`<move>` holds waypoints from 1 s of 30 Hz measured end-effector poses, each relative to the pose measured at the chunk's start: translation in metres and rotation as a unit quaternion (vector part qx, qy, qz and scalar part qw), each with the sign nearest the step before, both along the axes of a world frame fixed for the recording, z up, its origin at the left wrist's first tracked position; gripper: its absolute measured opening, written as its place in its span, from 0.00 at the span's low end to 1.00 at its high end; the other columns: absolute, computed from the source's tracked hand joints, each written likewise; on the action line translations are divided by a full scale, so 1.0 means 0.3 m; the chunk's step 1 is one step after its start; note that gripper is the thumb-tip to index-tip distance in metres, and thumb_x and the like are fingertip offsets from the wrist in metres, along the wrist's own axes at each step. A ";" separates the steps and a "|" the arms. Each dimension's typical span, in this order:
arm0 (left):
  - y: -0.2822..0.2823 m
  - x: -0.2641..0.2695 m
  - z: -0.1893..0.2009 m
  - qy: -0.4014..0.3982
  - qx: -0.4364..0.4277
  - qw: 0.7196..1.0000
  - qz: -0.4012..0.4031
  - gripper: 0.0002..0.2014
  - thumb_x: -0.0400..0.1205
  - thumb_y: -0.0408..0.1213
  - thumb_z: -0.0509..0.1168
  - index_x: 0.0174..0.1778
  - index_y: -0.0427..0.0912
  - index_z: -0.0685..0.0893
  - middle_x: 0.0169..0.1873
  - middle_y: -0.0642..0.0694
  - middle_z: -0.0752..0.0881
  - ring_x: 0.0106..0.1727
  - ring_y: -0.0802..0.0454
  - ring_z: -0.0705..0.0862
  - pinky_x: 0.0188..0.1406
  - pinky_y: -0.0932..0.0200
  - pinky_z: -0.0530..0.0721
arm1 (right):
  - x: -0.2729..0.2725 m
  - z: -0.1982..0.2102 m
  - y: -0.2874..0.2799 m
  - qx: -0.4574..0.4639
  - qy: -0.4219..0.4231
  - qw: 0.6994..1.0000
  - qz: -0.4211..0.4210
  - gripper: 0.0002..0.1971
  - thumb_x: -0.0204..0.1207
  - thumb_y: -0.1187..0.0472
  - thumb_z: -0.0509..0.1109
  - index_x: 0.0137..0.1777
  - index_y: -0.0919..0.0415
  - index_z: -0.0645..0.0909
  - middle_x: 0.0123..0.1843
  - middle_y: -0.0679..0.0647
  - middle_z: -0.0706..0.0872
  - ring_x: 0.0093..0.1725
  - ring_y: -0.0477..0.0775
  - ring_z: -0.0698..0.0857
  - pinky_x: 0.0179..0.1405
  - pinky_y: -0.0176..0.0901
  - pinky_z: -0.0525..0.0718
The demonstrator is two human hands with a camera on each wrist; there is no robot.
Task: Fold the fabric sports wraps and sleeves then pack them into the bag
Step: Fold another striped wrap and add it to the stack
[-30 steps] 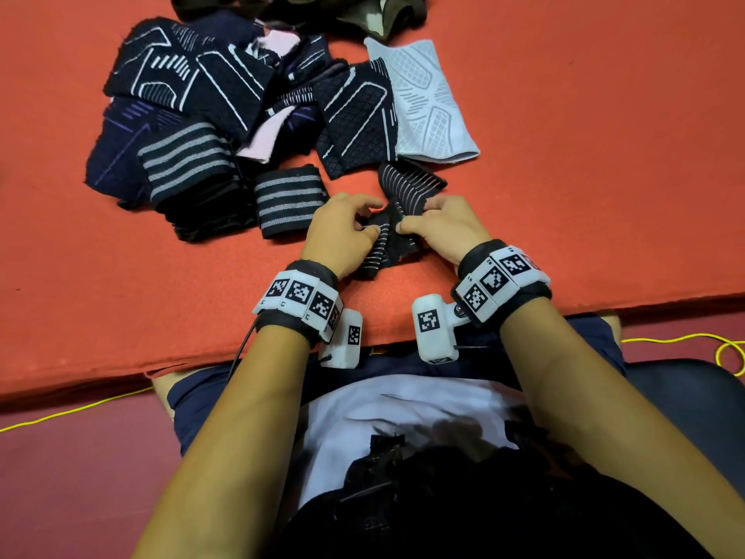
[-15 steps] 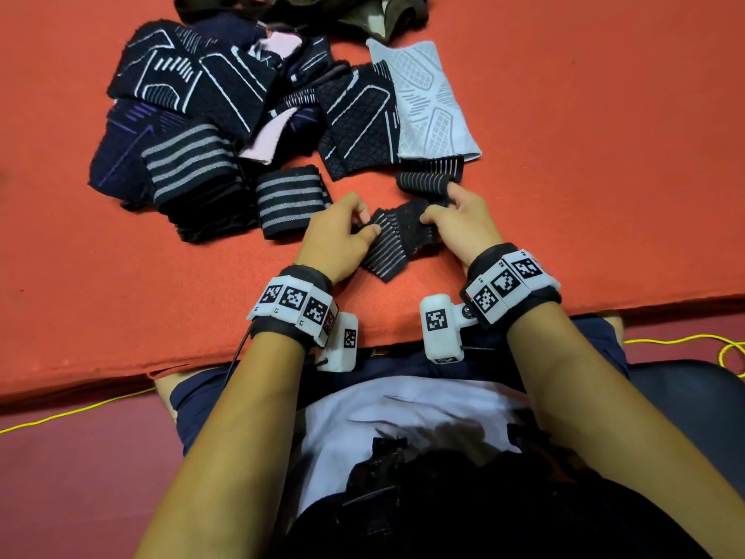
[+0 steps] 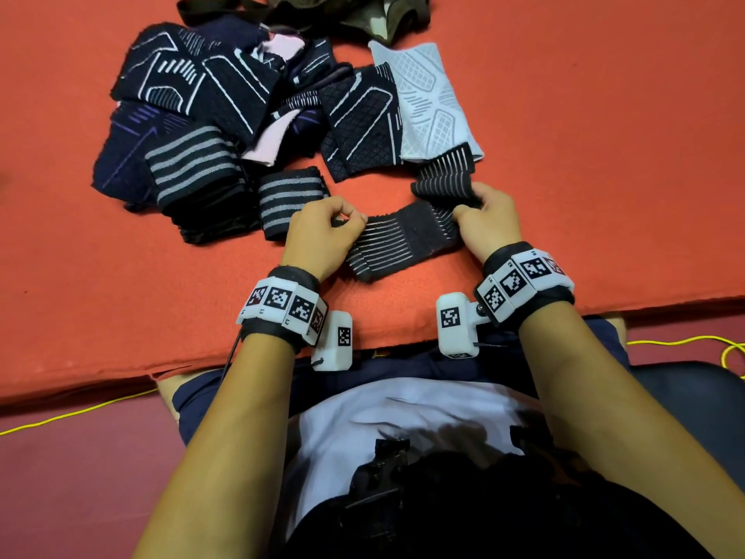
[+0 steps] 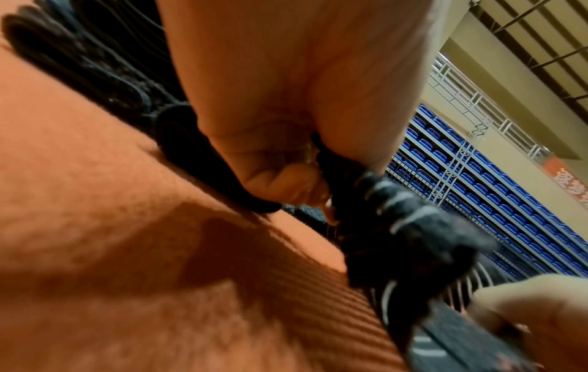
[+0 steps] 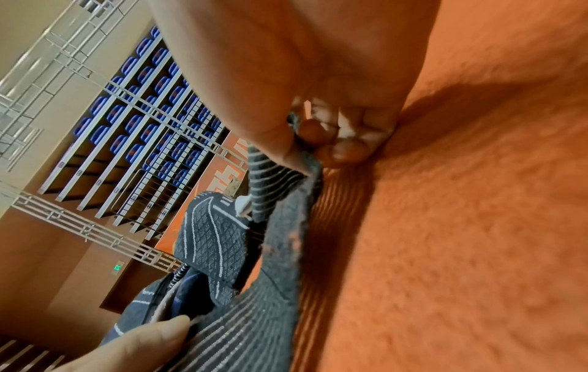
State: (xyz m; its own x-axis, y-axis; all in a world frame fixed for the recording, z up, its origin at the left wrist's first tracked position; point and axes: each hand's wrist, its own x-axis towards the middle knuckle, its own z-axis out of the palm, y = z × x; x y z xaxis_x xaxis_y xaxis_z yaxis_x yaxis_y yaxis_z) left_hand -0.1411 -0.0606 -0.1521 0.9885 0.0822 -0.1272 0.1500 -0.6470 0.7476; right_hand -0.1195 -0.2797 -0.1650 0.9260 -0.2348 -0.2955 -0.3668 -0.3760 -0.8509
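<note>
Now that your left hand [image 3: 322, 232] and right hand [image 3: 485, 219] pinch the wrap [image 3: 397, 244] farther apart, it lies stretched flat, ready for folding.

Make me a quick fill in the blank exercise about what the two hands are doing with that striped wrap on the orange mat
1. Both hands grip a black wrap with thin ____ stripes.
2. The left hand holds the wrap's ____ end.
3. The right hand pinches the end nearest the ____ patterned sleeve.
4. The wrap lies on an ____ mat.

Missing words: white; left; white; orange
</note>
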 end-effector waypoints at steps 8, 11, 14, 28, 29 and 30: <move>-0.019 0.007 0.010 0.046 -0.067 0.996 -0.031 0.09 0.76 0.39 0.77 0.50 0.51 0.86 0.36 0.52 0.87 0.38 0.54 0.86 0.49 0.54 0.86 | 0.015 0.026 0.020 0.050 -0.031 0.998 -0.020 0.10 0.69 0.53 0.77 0.44 0.45 0.78 0.38 0.45 0.82 0.37 0.46 0.82 0.42 0.46 0.82; -0.019 0.008 0.014 0.059 -0.065 0.994 -0.068 0.14 0.74 0.33 0.74 0.52 0.54 0.85 0.42 0.49 0.90 0.47 0.50 0.89 0.58 0.50 0.86 | 0.030 0.035 0.033 0.034 -0.033 0.999 0.027 0.07 0.74 0.60 0.73 0.43 0.44 0.82 0.46 0.44 0.86 0.48 0.48 0.85 0.55 0.50 0.85; -0.029 0.008 0.039 -0.016 -0.068 0.996 -0.051 0.16 0.75 0.24 0.69 0.51 0.51 0.87 0.43 0.58 0.88 0.48 0.59 0.86 0.58 0.63 0.81 | 0.033 0.040 0.042 0.045 -0.050 0.997 0.030 0.13 0.69 0.68 0.67 0.44 0.50 0.87 0.44 0.46 0.90 0.47 0.52 0.88 0.54 0.53 0.87; -0.033 0.008 0.052 0.041 0.029 0.993 -0.106 0.11 0.70 0.29 0.70 0.41 0.52 0.86 0.35 0.57 0.83 0.48 0.43 0.84 0.58 0.52 0.80 | 0.021 0.037 0.012 -0.027 -0.021 0.998 0.049 0.12 0.64 0.74 0.58 0.35 0.62 0.83 0.32 0.56 0.86 0.37 0.52 0.80 0.40 0.53 0.83; -0.040 0.004 0.052 0.058 0.024 0.992 -0.106 0.07 0.72 0.33 0.72 0.42 0.50 0.87 0.34 0.56 0.84 0.46 0.46 0.85 0.58 0.54 0.80 | 0.020 0.029 0.009 -0.023 -0.009 0.999 0.039 0.12 0.65 0.74 0.59 0.35 0.61 0.83 0.33 0.57 0.87 0.37 0.54 0.82 0.43 0.55 0.85; -0.045 0.000 0.052 0.058 0.025 0.993 -0.097 0.05 0.73 0.36 0.72 0.43 0.47 0.88 0.33 0.55 0.85 0.42 0.51 0.85 0.57 0.58 0.80 | 0.019 0.028 0.007 -0.011 -0.003 0.999 0.032 0.12 0.65 0.73 0.59 0.33 0.58 0.82 0.32 0.57 0.87 0.38 0.58 0.85 0.46 0.57 0.86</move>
State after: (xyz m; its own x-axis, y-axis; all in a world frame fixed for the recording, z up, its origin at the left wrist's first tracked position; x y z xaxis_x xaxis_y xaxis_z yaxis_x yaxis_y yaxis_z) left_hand -0.1411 -0.0742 -0.1364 0.9654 -0.0999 -0.2410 0.1015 -0.7073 0.6996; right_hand -0.1138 -0.2777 -0.1567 0.9414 -0.1811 -0.2847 -0.3357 -0.4164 -0.8450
